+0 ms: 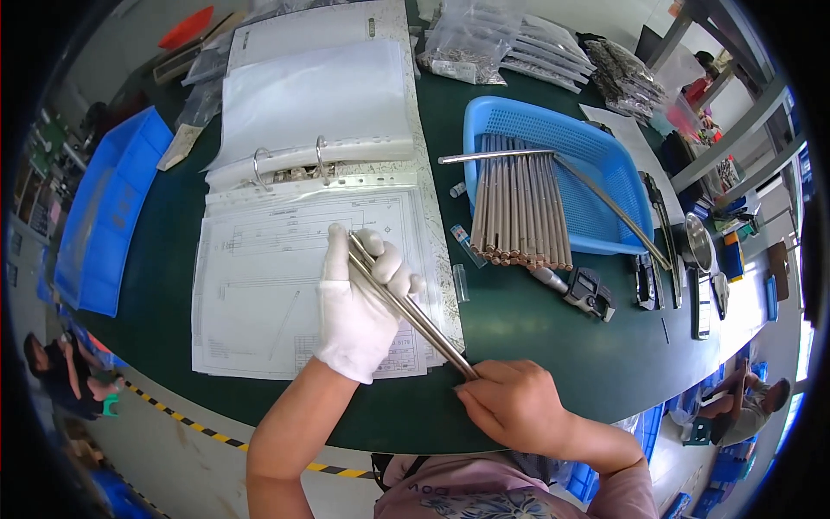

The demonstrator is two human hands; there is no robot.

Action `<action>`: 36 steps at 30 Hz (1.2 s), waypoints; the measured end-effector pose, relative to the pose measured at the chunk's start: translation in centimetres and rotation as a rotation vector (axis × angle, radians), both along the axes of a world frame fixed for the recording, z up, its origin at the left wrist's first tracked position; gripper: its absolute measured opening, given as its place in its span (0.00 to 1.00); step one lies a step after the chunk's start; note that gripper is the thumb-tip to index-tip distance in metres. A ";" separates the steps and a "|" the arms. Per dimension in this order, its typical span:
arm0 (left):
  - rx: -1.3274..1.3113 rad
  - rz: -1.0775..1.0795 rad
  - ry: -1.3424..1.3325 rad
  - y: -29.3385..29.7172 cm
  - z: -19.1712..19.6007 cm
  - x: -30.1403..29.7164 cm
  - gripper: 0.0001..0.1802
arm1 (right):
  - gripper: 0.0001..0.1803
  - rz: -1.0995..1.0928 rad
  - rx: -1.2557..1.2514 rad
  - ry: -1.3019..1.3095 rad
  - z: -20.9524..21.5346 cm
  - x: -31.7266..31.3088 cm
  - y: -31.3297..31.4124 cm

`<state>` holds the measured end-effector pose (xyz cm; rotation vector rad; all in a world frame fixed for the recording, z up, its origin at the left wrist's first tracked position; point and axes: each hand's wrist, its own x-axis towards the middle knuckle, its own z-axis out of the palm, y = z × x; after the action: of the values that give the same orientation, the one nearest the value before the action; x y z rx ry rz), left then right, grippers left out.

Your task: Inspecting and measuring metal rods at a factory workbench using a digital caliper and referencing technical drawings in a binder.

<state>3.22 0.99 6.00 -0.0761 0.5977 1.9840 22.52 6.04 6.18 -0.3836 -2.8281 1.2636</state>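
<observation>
My left hand [359,298], in a white glove, is closed around the upper part of a few slim metal rods [424,324] lying side by side. Their lower ends are gripped by my bare right hand [516,400], near the front edge of the table. The rods slant from upper left to lower right, over an open ring binder [251,346] with drawing sheets in clear sleeves. To the right, a bundle of similar rods [519,208] rests in a light blue basket [558,112], their ends jutting over its near rim. One rod [493,156] lies crosswise on top of them.
A digital micrometer [588,294] lies in front of the basket. Calipers [661,216], a metal bowl [698,242] and a phone [701,304] are at right. Bagged parts [467,52] are piled at the back. A blue bin [112,208] stands left. Other people sit farther off on both sides.
</observation>
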 end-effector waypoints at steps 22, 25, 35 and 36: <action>0.086 -0.064 -0.146 -1.1 -2.4 -0.4 0.29 | 0.10 -0.025 0.430 0.323 0.5 0.3 2.9; 0.005 -0.038 -0.149 -0.8 -1.9 -0.1 0.30 | 0.09 -0.003 0.461 0.375 0.7 -0.8 2.9; -0.072 -0.081 -0.245 -0.6 -1.5 -0.4 0.31 | 0.15 -0.091 -0.213 0.397 -1.8 -0.3 3.4; -0.057 -0.083 -0.249 -0.6 -1.6 -0.4 0.31 | 0.15 -0.088 -0.213 0.395 -1.7 -0.4 3.3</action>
<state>2.87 0.37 4.43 -0.3232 0.4873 1.8414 22.08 9.37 4.49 -0.2276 -2.3363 1.4415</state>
